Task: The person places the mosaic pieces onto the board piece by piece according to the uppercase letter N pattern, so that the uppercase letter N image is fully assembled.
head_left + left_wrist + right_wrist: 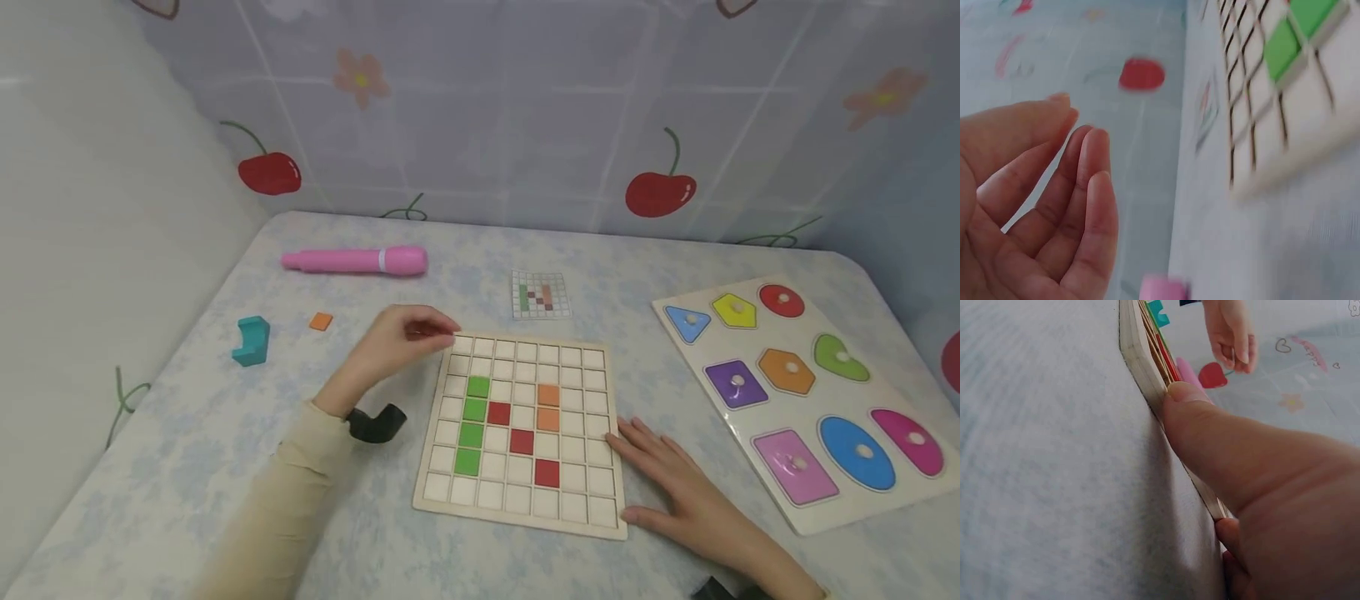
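Observation:
A square wooden grid board (517, 520) lies on the table, with several green tiles (471, 434) in one column, three red tiles (522, 442) stepping down diagonally and two orange tiles (549, 407) one above the other. Over the board's far left corner hovers my left hand (397, 342), fingers loosely bent. In the left wrist view, thumb and index tips (1060, 103) come together with nothing showing between them. My right hand (675, 492) lies along the right edge, fingers extended; its thumb (1191, 419) touches the board's side in the right wrist view. A loose orange tile (321, 322) lies left of the board.
Behind the board lies a small pattern card (542, 295) with a coloured grid. To the right is a knobbed shape puzzle (813, 515). A pink pen-shaped object (345, 261) and a teal block (253, 341) lie at the left. A cherry-print curtain (510, 125) hangs at the back.

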Available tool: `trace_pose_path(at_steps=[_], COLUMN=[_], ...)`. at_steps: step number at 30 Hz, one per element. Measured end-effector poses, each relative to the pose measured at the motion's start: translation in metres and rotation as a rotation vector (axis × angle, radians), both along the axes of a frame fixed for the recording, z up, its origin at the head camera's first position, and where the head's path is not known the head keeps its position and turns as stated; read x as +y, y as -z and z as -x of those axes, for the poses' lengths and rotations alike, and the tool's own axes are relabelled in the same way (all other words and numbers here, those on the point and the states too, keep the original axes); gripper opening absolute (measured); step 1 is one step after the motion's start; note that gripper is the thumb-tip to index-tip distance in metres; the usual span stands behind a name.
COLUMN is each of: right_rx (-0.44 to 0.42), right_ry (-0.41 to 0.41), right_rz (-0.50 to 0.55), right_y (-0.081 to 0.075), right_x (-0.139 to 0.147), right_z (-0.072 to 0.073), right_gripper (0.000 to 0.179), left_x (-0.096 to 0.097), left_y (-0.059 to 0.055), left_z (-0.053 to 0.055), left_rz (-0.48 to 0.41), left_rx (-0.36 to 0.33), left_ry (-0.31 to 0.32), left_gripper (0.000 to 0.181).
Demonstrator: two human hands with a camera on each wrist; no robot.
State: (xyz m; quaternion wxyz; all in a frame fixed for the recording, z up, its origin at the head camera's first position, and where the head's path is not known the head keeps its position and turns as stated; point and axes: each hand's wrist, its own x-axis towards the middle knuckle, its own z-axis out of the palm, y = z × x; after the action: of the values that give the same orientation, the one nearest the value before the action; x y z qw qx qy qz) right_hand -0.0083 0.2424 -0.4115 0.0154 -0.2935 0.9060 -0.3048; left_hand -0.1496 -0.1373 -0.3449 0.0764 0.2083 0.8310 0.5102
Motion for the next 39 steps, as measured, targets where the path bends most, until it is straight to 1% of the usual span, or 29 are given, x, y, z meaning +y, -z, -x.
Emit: trace_pose_path(at_steps=[3,5,7,9,10,11,13,15,18,22,24,26,30,32,34,37,39], right_rx=[-0.008,-0.019,-0.027,-0.032,-0.031,-0.029,-0.026,-0.028,-0.035,-0.054,-0.067,-0.071,-0.071,-0.07,-0.066,-0.053,-0.046], right_ry=[0.012,0.021,0.03,0.033,0.029,0.025,0.02,0.018,0.018,0.031,0.036,0.033,0.022,0.016,0.012,0.013,0.017], right_rz=[-0.002,-0.004,-0.004,-0.006,-0.007,-0.008,-0.012,-0.009,-0.006,-0.011,-0.013,-0.02,-0.02,-0.014,-0.01,-0.009,-0.009], right_y=[0.0,0.0,0.001,0.001,0.001,0.001,0.001,0.001,0.001,0.001,0.001,0.001,0.002,0.002,0.002,0.001,0.001], right_x=[0.001,0.0,0.0,-0.001,-0.002,-0.002,-0.002,-0.002,-0.001,-0.001,-0.001,-0.002,-0.004,-0.004,-0.004,-0.002,-0.002], right_z=[-0.003,-0.003,-0.003,-0.002,-0.001,0.0,0.001,0.001,0.0,-0.002,-0.003,-0.003,-0.002,-0.002,-0.003,-0.003,-0.002], right_gripper=[0.076,0.076,0.075,0.075,0.075,0.074,0.074,0.074,0.074,0.073,0.073,0.073,0.073,0.073,0.073,0.073,0.073], left_x=[-0.04,-0.064,-0.084,-0.1,-0.105,-0.11,-0.114,-0.116,-0.115,-0.114,-0.115,-0.116,-0.117,-0.117,-0.116,-0.113,-0.111], left_y=[-0.001,-0.001,0.001,0.006,0.01,0.015,0.026,0.036,0.049,0.058,0.062,0.065,0.067,0.067,0.067,0.066,0.066], left_z=[0.004,0.008,0.012,0.016,0.017,0.018,0.02,0.021,0.022,0.023,0.022,0.019,0.016,0.016,0.018,0.021,0.024], left_rz=[-0.05,-0.074,-0.089,-0.068,-0.043,-0.02,0.028,0.067,0.086,0.088,0.093,0.094,0.138,0.159,0.167,0.157,0.151], left_rx=[-0.046,-0.082,-0.126,-0.156,-0.168,-0.183,-0.192,-0.186,-0.142,-0.077,-0.061,-0.039,0.013,0.048,0.067,0.069,0.05], left_ry=[-0.162,-0.287,-0.413,-0.516,-0.563,-0.6,-0.643,-0.672,-0.697,-0.731,-0.736,-0.747,-0.754,-0.743,-0.722,-0.689,-0.676], left_gripper=[0.026,0.034,0.041,0.047,0.049,0.051,0.052,0.051,0.047,0.044,0.045,0.044,0.039,0.036,0.034,0.033,0.034])
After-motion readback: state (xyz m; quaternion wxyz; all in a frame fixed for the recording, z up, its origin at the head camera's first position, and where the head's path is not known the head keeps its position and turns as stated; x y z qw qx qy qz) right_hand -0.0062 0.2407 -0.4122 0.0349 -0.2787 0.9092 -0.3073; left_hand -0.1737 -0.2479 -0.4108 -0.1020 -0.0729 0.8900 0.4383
